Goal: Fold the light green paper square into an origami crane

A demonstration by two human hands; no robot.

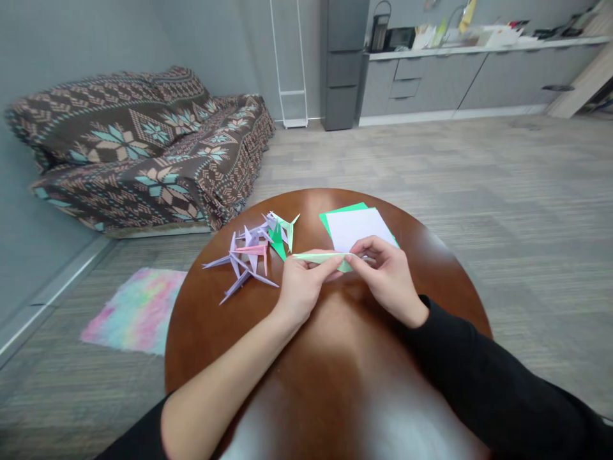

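Note:
A narrow piece of folded light green origami paper (345, 266) is held between both hands above the round table. My left hand (302, 281) is closed round its left part, with the thumb along the top. At its right end my right hand (383, 271) pinches the paper between thumb and fingers. To the left lies a heap of folded paper cranes (246, 249), mostly purple, with pink and green ones among them. Behind my right hand is a stack of square paper sheets (359, 225), white or pale lilac over green.
The brown round table (316, 383) stands on a grey floor. Beyond it on the left is a sofa (143, 147) under a patterned cover, with a fluffy pastel rug (136, 310) nearer. A grey fridge (345, 64) and kitchen counter (431, 80) line the far wall.

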